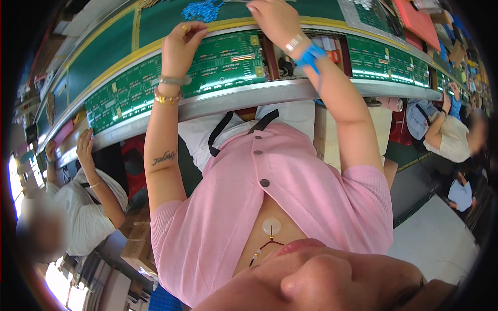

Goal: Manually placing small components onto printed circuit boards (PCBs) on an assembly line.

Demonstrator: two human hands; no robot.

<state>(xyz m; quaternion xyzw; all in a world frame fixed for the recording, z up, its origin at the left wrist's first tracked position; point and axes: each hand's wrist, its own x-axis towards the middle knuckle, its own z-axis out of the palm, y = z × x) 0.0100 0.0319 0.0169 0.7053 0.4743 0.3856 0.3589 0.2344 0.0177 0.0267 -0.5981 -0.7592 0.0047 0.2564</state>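
Observation:
My left hand [181,47] is over the green circuit board [218,65], its thumb and forefinger pinched together. Whatever may be between those fingertips is too small to make out. Just beyond it lies a pile of small blue components [202,9] on the green bench top. My right hand [276,22] reaches farther across the bench, to the right of the blue pile. Its fingers are drawn together near the upper edge of the picture, and anything in them cannot be made out. A blue wrist band [310,56] is on my right wrist.
A metal rail [244,96] runs along the bench's near edge. More green boards [386,59] sit in line to the right, past an opening with small items. White parts [363,4] and a red bin [417,23] stand far right. Co-workers [93,207] sit on both sides.

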